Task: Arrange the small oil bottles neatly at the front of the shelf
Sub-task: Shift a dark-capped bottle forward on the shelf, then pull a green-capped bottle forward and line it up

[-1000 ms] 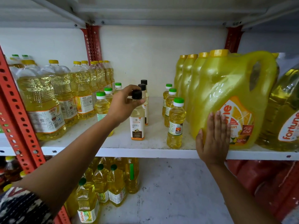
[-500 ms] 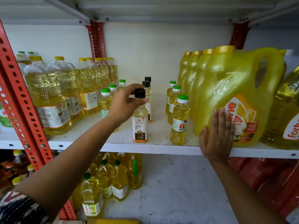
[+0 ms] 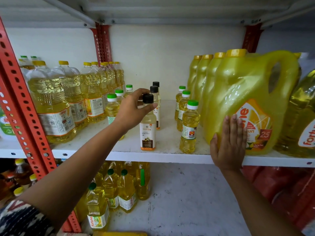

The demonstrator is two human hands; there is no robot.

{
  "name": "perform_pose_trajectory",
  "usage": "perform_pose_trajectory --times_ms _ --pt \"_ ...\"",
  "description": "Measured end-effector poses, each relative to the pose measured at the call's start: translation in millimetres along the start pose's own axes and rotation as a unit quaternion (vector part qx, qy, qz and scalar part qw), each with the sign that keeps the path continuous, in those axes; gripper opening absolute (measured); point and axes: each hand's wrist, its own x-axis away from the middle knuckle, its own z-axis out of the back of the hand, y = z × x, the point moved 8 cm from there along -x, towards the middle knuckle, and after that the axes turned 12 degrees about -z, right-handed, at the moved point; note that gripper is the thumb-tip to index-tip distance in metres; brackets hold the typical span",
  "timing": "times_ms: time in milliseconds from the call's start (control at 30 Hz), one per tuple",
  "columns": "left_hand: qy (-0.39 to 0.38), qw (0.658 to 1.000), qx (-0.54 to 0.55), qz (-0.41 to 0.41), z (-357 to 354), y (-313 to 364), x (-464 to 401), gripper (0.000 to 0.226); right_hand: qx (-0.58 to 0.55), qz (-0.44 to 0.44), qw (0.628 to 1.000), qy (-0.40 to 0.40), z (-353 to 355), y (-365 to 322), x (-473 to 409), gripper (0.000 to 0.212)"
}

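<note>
A small black-capped coconut oil bottle stands upright near the front edge of the white shelf. My left hand grips its neck just under the cap. Two more black-capped bottles stand in a row behind it. To the right, three small green-capped oil bottles form a row running back. More green-capped small bottles stand to the left, partly hidden by my arm. My right hand lies flat, fingers together, against the big yellow jug.
Large clear oil bottles fill the shelf's left side. Yellow jugs line the right, with another Fortune container at the far right. Red perforated uprights frame the rack. Oil bottles stand on the lower shelf.
The view has shifted slightly closer. My left hand keeps its grip on the black-capped bottle, which stays near the front edge. My right hand stays flat on the jug.
</note>
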Motion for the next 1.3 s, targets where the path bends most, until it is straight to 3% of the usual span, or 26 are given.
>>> perform_pose_trajectory --times_ms 100,267,367,467,567,867,1133,1300 --pt "0.02 1.0 -0.014 -0.006 14 -4 -4 0.052 0.003 -0.002 1.0 -0.001 0 0 0 0.065" --pt "0.068 0.987 -0.139 -0.045 56 -11 -16 0.035 -0.003 -0.002 1.0 0.001 1 0 0 0.064" --pt "0.028 0.98 -0.198 -0.006 65 -35 -22 0.035 -0.005 -0.004 1.0 0.002 1 0 0 0.063" --pt "-0.001 0.987 -0.139 0.077 68 -69 -21 0.037 -0.012 -0.004 1.0 0.001 2 0 0 0.064" --pt "0.026 0.991 -0.09 0.1 74 -81 -17 0.036 -0.014 -0.007 1.0 0.003 2 -1 -1 0.064" --pt "0.114 0.976 -0.133 0.132 91 -84 -8 0.068 -0.011 -0.011 1.0 0.0 1 0 -1 0.064" --pt "0.112 0.987 -0.049 0.104 85 -86 -4 0.044 -0.01 -0.007 1.0 0.002 1 0 -1 0.064" --pt "0.145 0.981 -0.033 0.124 94 -89 -3 0.051 -0.01 -0.007 1.0 0.002 1 0 0 0.063"
